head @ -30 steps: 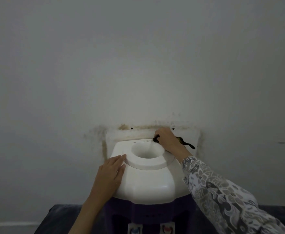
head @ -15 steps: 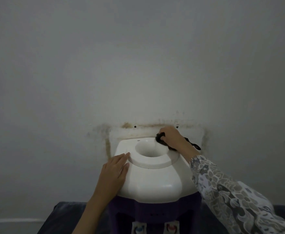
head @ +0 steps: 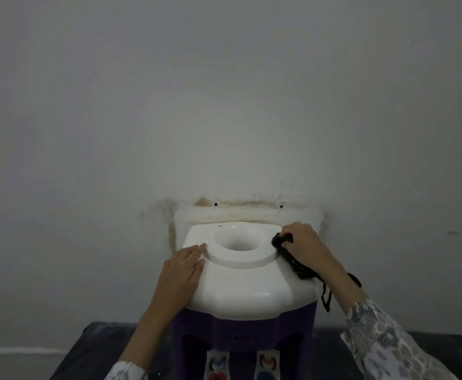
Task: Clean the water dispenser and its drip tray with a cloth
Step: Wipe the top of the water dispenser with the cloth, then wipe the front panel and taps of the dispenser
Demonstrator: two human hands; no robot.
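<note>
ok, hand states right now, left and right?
Left hand: open, flat on the dispenser top.
Right hand: fingers curled round the black cloth.

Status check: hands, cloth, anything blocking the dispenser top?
Left hand flat on the dispenser top, steadying. Right hand grips the dark cloth at the ring's right edge. Nothing in the way; drip tray out of view.
</note>
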